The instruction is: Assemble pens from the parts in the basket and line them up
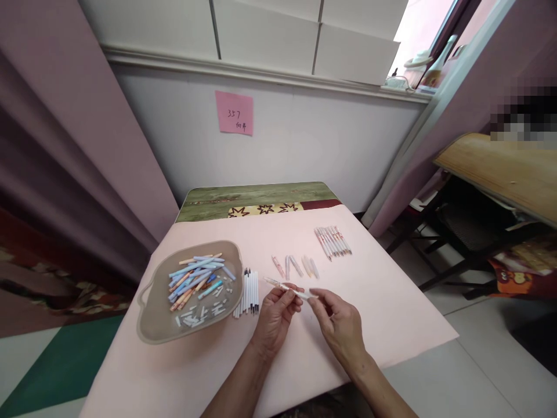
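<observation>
A slim white pen [278, 284] with a clear end slants between my two hands, above the pink cloth. My left hand [275, 316] is closed and pinches it near its middle. The thumb and fingers of my right hand [342, 325] close on its near right end; the exact grip is slightly blurred. Just beyond my hands lie several loose pen parts: a pink patterned barrel [277, 266], greyish barrels [296, 265] and clear caps [310, 267]. White refills with dark tips [249, 293] lie in a bundle left of my left hand.
A beige basket [150, 325] at the left holds blue and orange pen barrels [195, 278] and small clear pieces [194, 316]. A row of pens [333, 241] lies at the back right. A wooden table [500, 168] stands farther right.
</observation>
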A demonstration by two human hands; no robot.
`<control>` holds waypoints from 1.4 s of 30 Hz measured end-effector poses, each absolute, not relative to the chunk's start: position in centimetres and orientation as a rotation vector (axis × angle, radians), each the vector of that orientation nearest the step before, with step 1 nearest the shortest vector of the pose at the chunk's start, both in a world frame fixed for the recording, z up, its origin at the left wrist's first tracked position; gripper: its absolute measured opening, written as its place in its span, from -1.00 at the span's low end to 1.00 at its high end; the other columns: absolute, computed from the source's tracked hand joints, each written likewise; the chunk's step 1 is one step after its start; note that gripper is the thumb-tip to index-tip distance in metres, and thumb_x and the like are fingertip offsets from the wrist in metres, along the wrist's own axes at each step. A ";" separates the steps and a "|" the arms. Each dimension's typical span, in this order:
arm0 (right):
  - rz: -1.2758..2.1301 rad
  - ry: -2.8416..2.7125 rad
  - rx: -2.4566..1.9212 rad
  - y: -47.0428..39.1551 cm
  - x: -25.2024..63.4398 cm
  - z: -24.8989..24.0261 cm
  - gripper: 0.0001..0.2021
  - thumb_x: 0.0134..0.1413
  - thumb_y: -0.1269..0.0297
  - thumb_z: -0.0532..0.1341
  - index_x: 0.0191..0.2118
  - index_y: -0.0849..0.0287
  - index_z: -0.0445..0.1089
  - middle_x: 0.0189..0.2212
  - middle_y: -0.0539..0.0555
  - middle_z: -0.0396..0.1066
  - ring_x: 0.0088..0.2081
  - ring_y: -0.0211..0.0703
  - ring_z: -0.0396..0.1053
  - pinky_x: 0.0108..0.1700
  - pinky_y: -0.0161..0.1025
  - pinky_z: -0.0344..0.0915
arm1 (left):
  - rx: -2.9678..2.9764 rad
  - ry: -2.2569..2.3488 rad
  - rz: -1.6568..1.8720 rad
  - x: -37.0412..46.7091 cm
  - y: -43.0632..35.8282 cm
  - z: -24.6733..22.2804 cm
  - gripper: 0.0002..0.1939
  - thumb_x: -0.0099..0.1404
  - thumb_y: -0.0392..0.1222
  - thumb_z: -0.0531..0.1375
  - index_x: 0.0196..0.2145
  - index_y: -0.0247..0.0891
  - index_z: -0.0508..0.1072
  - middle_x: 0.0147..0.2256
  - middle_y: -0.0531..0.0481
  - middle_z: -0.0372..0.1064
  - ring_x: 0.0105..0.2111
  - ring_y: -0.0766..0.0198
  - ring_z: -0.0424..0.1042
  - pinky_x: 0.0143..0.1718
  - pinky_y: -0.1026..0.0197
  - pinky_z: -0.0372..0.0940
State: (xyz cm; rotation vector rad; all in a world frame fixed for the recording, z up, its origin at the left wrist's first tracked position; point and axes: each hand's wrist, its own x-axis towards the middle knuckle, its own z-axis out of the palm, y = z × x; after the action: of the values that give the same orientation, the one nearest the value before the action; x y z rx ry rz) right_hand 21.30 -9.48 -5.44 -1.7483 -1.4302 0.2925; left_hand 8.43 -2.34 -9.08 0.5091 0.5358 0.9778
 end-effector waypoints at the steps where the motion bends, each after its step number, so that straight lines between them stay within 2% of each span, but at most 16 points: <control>1: 0.300 -1.424 -1.725 -9.5 21.3 -5.4 -0.72 0.13 0.10 0.18 -0.12 0.15 0.38 -0.50 -0.03 0.41 -0.53 -0.29 0.36 -0.44 -0.39 0.26 | 0.503 0.544 0.986 8.4 -2.3 -9.1 -0.87 0.08 -0.31 0.33 -0.36 -0.36 0.52 -0.34 -0.07 0.49 -0.47 0.42 0.39 -0.44 0.38 0.30; 3: 0.307 -1.419 -1.696 -9.5 21.2 -5.5 -0.70 0.10 0.11 0.20 -0.11 0.17 0.33 -0.49 -0.04 0.39 -0.52 -0.28 0.36 -0.42 -0.39 0.29 | 0.496 0.557 0.991 8.5 -2.2 -9.2 -0.86 0.07 -0.31 0.34 -0.36 -0.36 0.52 -0.36 -0.06 0.48 -0.48 0.42 0.39 -0.44 0.38 0.30; 5: 0.322 -1.428 -1.714 -9.5 21.2 -5.5 -0.80 0.13 0.11 0.16 -0.30 0.15 0.33 -0.55 -0.05 0.36 -0.55 -0.29 0.33 -0.46 -0.40 0.25 | 0.498 0.560 0.986 8.5 -2.1 -9.3 -0.85 0.06 -0.30 0.34 -0.36 -0.36 0.51 -0.36 -0.07 0.48 -0.48 0.42 0.38 -0.45 0.37 0.30; 8: 0.378 -1.440 -1.771 -9.6 21.3 -5.7 -0.67 0.23 0.09 0.06 -0.49 0.13 0.32 -0.64 -0.05 0.33 -0.61 -0.29 0.29 -0.52 -0.40 0.19 | 0.508 0.559 0.972 8.5 -2.1 -9.3 -0.84 0.06 -0.28 0.35 -0.36 -0.36 0.51 -0.35 -0.08 0.49 -0.49 0.41 0.39 -0.46 0.36 0.30; 11: 0.383 -1.433 -1.756 -9.7 21.6 -5.8 -0.75 0.20 0.08 0.10 -0.29 0.13 0.41 -0.55 -0.03 0.41 -0.55 -0.28 0.36 -0.46 -0.40 0.25 | 0.501 0.571 0.974 8.5 -2.1 -9.4 -0.83 0.06 -0.28 0.35 -0.35 -0.37 0.51 -0.35 -0.09 0.48 -0.48 0.40 0.40 -0.46 0.36 0.30; 13: 0.345 -1.428 -1.735 -9.7 21.6 -5.8 -0.71 0.11 0.08 0.19 -0.12 0.14 0.35 -0.48 -0.03 0.43 -0.50 -0.27 0.38 -0.41 -0.39 0.28 | 0.492 0.582 0.983 8.5 -2.1 -9.4 -0.83 0.06 -0.28 0.35 -0.35 -0.36 0.50 -0.35 -0.08 0.48 -0.48 0.39 0.40 -0.46 0.36 0.30; 16: 0.325 -1.447 -1.768 -9.8 21.6 -5.9 -0.79 0.13 0.09 0.16 -0.30 0.13 0.34 -0.55 -0.06 0.37 -0.54 -0.28 0.33 -0.47 -0.39 0.23 | 0.496 0.584 0.986 8.5 -2.1 -9.4 -0.84 0.07 -0.29 0.34 -0.36 -0.36 0.50 -0.34 -0.09 0.49 -0.48 0.40 0.40 -0.46 0.36 0.29; 18: 0.356 -1.468 -1.802 -9.8 21.6 -5.9 -0.72 0.21 0.10 0.07 -0.44 0.12 0.34 -0.62 -0.07 0.33 -0.60 -0.30 0.28 -0.52 -0.39 0.18 | 0.506 0.572 0.981 8.5 -2.1 -9.5 -0.85 0.08 -0.29 0.34 -0.36 -0.37 0.50 -0.33 -0.10 0.49 -0.48 0.40 0.40 -0.45 0.36 0.30; 23: 0.341 -1.459 -1.774 -9.9 21.5 -5.9 -0.73 0.11 0.05 0.19 -0.19 0.12 0.37 -0.52 -0.05 0.41 -0.53 -0.26 0.36 -0.43 -0.37 0.25 | 0.493 0.560 0.979 8.5 -2.1 -9.4 -0.84 0.07 -0.29 0.34 -0.35 -0.37 0.50 -0.34 -0.09 0.49 -0.48 0.39 0.40 -0.45 0.35 0.30; 27: 0.355 -1.494 -1.802 -10.0 21.4 -5.8 -0.71 0.21 0.09 0.07 -0.43 0.12 0.36 -0.61 -0.05 0.36 -0.58 -0.28 0.31 -0.49 -0.38 0.19 | 0.501 0.565 0.972 8.5 -2.1 -9.3 -0.85 0.07 -0.29 0.34 -0.36 -0.37 0.50 -0.34 -0.10 0.49 -0.49 0.40 0.39 -0.46 0.36 0.29; 28: 0.367 -1.500 -1.801 -10.0 21.4 -5.8 -0.69 0.23 0.09 0.06 -0.43 0.12 0.38 -0.61 -0.05 0.37 -0.58 -0.28 0.32 -0.50 -0.38 0.19 | 0.501 0.564 0.969 8.5 -2.1 -9.2 -0.85 0.07 -0.29 0.34 -0.36 -0.37 0.50 -0.34 -0.10 0.49 -0.49 0.40 0.39 -0.46 0.36 0.28; 32: 0.305 -1.452 -1.749 -9.9 21.3 -6.0 -0.71 0.11 0.06 0.18 -0.14 0.13 0.37 -0.49 -0.03 0.43 -0.51 -0.25 0.38 -0.44 -0.37 0.26 | 0.485 0.571 0.965 8.5 -2.1 -9.2 -0.83 0.04 -0.28 0.36 -0.37 -0.36 0.50 -0.36 -0.09 0.49 -0.50 0.41 0.39 -0.46 0.36 0.28; 34: 0.287 -1.461 -1.761 -10.0 21.3 -6.0 -0.78 0.14 0.08 0.15 -0.25 0.13 0.37 -0.53 -0.04 0.41 -0.54 -0.26 0.35 -0.46 -0.38 0.24 | 0.499 0.569 0.964 8.5 -2.1 -9.2 -0.82 0.04 -0.27 0.36 -0.37 -0.36 0.50 -0.35 -0.09 0.49 -0.49 0.41 0.38 -0.46 0.35 0.28; 36: 0.312 -1.493 -1.784 -10.0 21.2 -6.0 -0.74 0.22 0.12 0.06 -0.39 0.12 0.37 -0.58 -0.04 0.38 -0.57 -0.28 0.32 -0.49 -0.39 0.19 | 0.513 0.565 0.962 8.5 -2.1 -9.3 -0.83 0.06 -0.26 0.35 -0.37 -0.37 0.50 -0.34 -0.10 0.49 -0.49 0.41 0.38 -0.47 0.36 0.28; 40: 0.300 -1.463 -1.761 -10.0 21.2 -6.0 -0.73 0.13 0.10 0.16 -0.13 0.14 0.36 -0.47 -0.03 0.44 -0.50 -0.25 0.39 -0.43 -0.38 0.25 | 0.495 0.559 0.960 8.5 -2.1 -9.4 -0.83 0.07 -0.27 0.34 -0.35 -0.36 0.50 -0.35 -0.09 0.48 -0.49 0.41 0.38 -0.46 0.36 0.28; 42: 0.271 -1.468 -1.775 -9.9 21.2 -6.1 -0.75 0.11 0.11 0.18 -0.17 0.14 0.36 -0.48 -0.03 0.43 -0.49 -0.25 0.38 -0.41 -0.38 0.26 | 0.492 0.558 0.964 8.5 -2.1 -9.4 -0.83 0.07 -0.27 0.34 -0.35 -0.36 0.50 -0.35 -0.08 0.48 -0.49 0.41 0.38 -0.46 0.36 0.27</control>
State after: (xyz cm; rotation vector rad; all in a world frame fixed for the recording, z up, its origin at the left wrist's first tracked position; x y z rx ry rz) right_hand 21.16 -9.94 -6.08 -1.7747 -1.4680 0.2707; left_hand 8.49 -2.05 -9.41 0.4921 0.5582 0.9637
